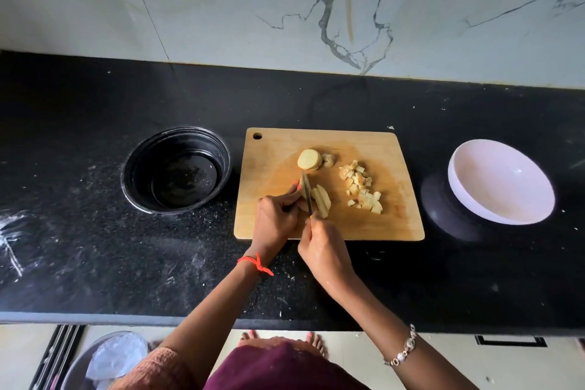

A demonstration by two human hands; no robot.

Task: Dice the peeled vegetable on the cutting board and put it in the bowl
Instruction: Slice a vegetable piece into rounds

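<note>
A wooden cutting board lies on the black counter. On it sit a pale round potato chunk, a small brown end piece, a heap of diced cubes and a slab cut into strips. My right hand grips a knife whose blade stands in the slab's left side. My left hand holds that slab from the left, fingertips beside the blade. A white bowl stands tilted to the right of the board.
A dark glass bowl sits left of the board. The counter's front edge runs just below my forearms. A marble wall rises behind the counter. On the floor at lower left is a metal basin with a plastic bag.
</note>
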